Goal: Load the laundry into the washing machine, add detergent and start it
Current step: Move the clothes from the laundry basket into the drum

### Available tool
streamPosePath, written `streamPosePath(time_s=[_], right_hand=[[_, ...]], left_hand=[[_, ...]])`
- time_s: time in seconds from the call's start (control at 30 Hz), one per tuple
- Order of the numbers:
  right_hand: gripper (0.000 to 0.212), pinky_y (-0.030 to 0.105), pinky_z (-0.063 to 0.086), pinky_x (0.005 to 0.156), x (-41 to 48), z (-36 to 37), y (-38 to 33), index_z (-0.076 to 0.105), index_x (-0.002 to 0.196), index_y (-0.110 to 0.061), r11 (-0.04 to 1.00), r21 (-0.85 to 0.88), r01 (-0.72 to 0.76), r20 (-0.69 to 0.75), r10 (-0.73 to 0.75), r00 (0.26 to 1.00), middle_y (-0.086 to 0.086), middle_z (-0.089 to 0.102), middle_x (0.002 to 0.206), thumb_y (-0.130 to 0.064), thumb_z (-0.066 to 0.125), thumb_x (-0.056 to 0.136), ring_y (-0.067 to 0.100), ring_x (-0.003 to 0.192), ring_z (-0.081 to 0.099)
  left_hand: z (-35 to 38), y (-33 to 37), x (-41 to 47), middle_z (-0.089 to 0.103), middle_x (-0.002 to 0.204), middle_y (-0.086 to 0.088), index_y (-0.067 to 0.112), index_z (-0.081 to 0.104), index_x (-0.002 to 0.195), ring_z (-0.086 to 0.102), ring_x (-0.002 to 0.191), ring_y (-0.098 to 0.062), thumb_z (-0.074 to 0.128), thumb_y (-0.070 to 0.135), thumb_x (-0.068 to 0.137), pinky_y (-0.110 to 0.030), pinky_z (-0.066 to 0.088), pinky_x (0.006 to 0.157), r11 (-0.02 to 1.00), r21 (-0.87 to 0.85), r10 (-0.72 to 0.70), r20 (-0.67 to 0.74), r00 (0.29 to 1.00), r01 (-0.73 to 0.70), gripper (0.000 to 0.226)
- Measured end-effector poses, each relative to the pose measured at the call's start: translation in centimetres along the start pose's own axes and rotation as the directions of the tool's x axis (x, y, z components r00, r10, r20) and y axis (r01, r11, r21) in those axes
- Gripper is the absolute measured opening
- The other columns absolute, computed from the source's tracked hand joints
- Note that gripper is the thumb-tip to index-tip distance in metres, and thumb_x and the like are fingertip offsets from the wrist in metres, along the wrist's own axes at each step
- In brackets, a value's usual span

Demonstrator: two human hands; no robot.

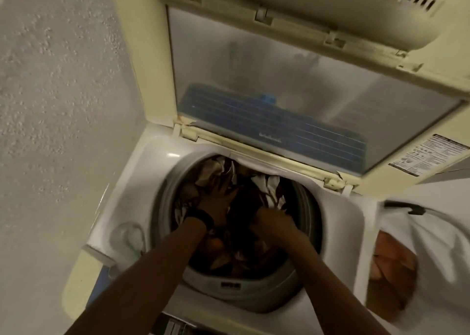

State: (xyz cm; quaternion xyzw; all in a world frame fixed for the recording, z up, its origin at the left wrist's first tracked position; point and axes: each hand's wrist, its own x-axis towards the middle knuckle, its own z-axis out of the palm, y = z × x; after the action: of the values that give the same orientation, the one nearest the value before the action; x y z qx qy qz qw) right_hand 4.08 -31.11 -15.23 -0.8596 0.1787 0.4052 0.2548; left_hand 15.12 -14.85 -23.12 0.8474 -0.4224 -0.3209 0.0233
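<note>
Under the raised lid (305, 85) the washing machine (142, 172) stands open; its drum (239, 291) holds the laundry (267, 189), heaped beneath and beyond the fingertips. It looks soft, light and saggy; better to grasp a bunched fold. The left hand (218, 200) presses it, fingers spread flat; the right hand (270, 224) is blurred, fingers sunk in dark cloth, and whether they grip I cannot tell.
</note>
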Motion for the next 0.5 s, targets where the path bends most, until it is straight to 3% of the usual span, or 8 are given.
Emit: streamPosePath(time_s=[0.03,0.07,0.13,0.17,0.23,0.37,0.43,0.5], right_hand=[[0.036,0.046,0.055,0.092,0.1,-0.2,-0.2,0.057,0.131,-0.019,0.999,0.036,0.024,-0.183,-0.017,0.983,0.01,0.064,0.126,-0.039,0.055,0.101,0.035,0.116,0.063],[0.045,0.05,0.055,0.096,-0.1,-0.4,-0.6,0.05,0.14,-0.021,0.994,0.095,0.049,-0.298,-0.019,0.954,0.013,0.059,0.135,-0.038,0.06,0.099,0.038,0.125,0.058],[0.094,0.061,0.034,0.118,0.4,0.0,-1.4,0.011,0.163,-0.025,0.982,0.172,0.083,-0.275,-0.033,0.961,0.018,0.013,0.168,-0.043,0.072,0.092,0.045,0.154,0.015],[0.114,0.064,0.016,0.124,1.2,0.3,-1.6,-0.007,0.164,-0.027,0.983,0.166,0.079,-0.235,-0.038,0.971,0.015,-0.011,0.17,-0.049,0.075,0.089,0.045,0.156,-0.009],[0.132,0.065,-0.003,0.123,3.9,0.7,-1.8,-0.023,0.16,-0.027,0.984,0.168,0.058,-0.156,-0.032,0.987,0.013,-0.029,0.167,-0.062,0.076,0.081,0.045,0.151,-0.029],[0.117,0.066,-0.007,0.123,8.2,1.8,-0.6,-0.026,0.158,-0.035,0.935,0.353,0.018,-0.142,0.035,0.989,0.013,-0.034,0.165,-0.069,0.063,0.089,0.042,0.151,-0.03],[0.113,0.067,-0.01,0.121,8.7,1.6,-0.5,-0.026,0.159,-0.033,0.955,0.295,-0.004,-0.132,0.045,0.99,0.016,-0.033,0.165,-0.072,0.056,0.091,0.045,0.15,-0.03],[0.117,0.069,0.0,0.122,7.7,0.5,-0.4,-0.025,0.159,-0.03,0.979,0.2,-0.036,-0.112,0.06,0.992,0.017,-0.026,0.167,-0.073,0.059,0.089,0.047,0.153,-0.021]], left_hand=[[0.1,0.2,-1.0,-0.026,0.169,-0.011,0.038,-0.021,0.155,-0.02,0.157,-0.039,0.048,0.051,0.101,-0.06,0.002,0.126,0.998,-0.025,-0.051,-0.042,0.998,0.05,0.089],[0.3,0.8,-1.9,-0.028,0.168,-0.011,0.04,-0.025,0.153,-0.023,0.156,-0.039,0.048,0.051,0.101,-0.062,0.003,0.126,0.991,-0.078,-0.115,-0.081,0.99,0.109,0.09],[0.3,2.5,-3.7,-0.034,0.166,-0.012,0.038,-0.031,0.152,-0.029,0.153,-0.042,0.053,0.061,0.097,-0.066,0.0,0.126,0.958,-0.187,-0.24,-0.097,0.966,0.22,0.103],[0.8,3.2,-4.7,-0.035,0.165,-0.013,0.038,-0.03,0.153,-0.03,0.151,-0.044,0.054,0.068,0.093,-0.065,-0.003,0.125,0.944,-0.213,-0.27,-0.066,0.961,0.251,0.108],[2.2,3.6,-6.2,-0.029,0.168,-0.013,0.035,-0.025,0.158,-0.024,0.154,-0.045,0.056,0.072,0.092,-0.065,0.001,0.125,0.937,-0.243,-0.235,0.098,0.967,0.252,0.11],[2.7,2.1,-7.6,0.003,0.174,-0.008,0.034,-0.014,0.161,0.01,0.159,-0.032,0.058,0.054,0.101,-0.042,0.014,0.129,0.913,-0.342,-0.032,0.485,0.874,0.223,0.096],[1.2,1.6,-7.0,0.028,0.168,-0.009,0.028,0.007,0.166,0.032,0.151,-0.032,0.058,0.049,0.102,-0.035,0.028,0.12,0.927,-0.304,-0.048,0.485,0.873,0.219,0.085],[-1.0,1.2,-6.4,0.058,0.143,-0.01,0.028,0.035,0.159,0.056,0.126,-0.033,0.061,0.052,0.098,-0.036,0.046,0.098,0.965,-0.169,-0.139,0.319,0.937,0.201,0.07]])
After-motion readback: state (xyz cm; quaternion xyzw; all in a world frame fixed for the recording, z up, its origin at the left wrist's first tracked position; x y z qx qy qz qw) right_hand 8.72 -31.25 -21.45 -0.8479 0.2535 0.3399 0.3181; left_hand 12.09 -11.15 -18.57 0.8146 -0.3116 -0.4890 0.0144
